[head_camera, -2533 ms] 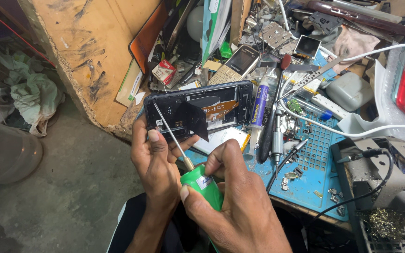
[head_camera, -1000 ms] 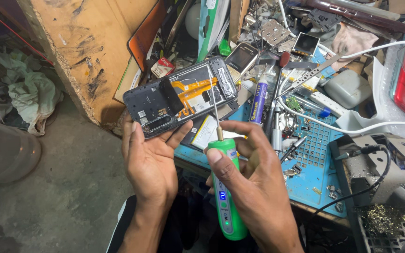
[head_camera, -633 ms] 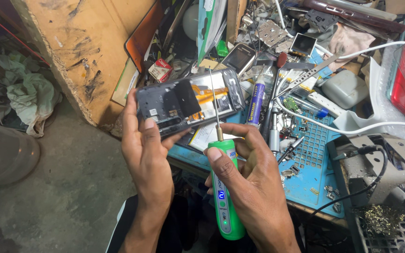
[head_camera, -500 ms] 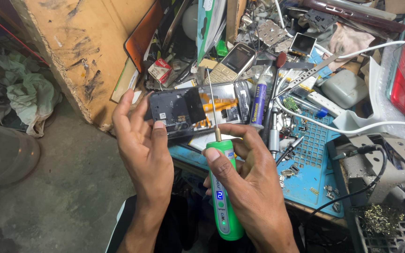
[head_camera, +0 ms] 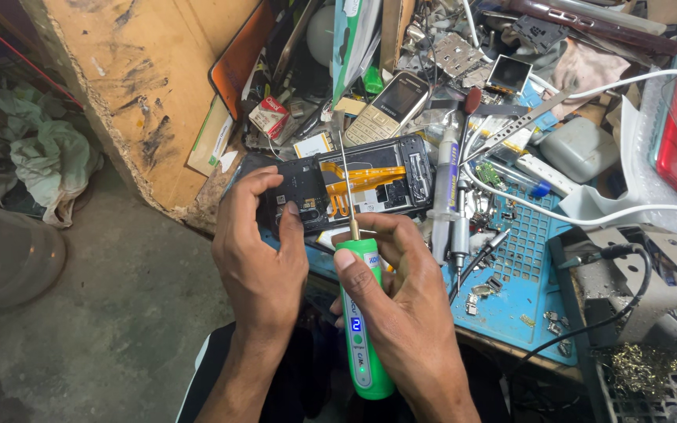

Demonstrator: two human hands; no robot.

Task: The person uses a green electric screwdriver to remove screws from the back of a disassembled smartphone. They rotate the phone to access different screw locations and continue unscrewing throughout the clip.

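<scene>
The opened phone [head_camera: 354,188] is gripped by the left hand [head_camera: 260,251]; the green electric screwdriver [head_camera: 360,313], clasped in the right hand [head_camera: 401,313], has its bit raised over the phone; seating the tip in a screw is judged next.

Opened phone [head_camera: 354,184] lies before keypad phone [head_camera: 389,106], seemingly touching.

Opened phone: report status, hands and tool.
Left hand grips opened phone. Right hand holds green electric screwdriver, bit upright over the phone. Bench cluttered; nothing blocking.
</scene>
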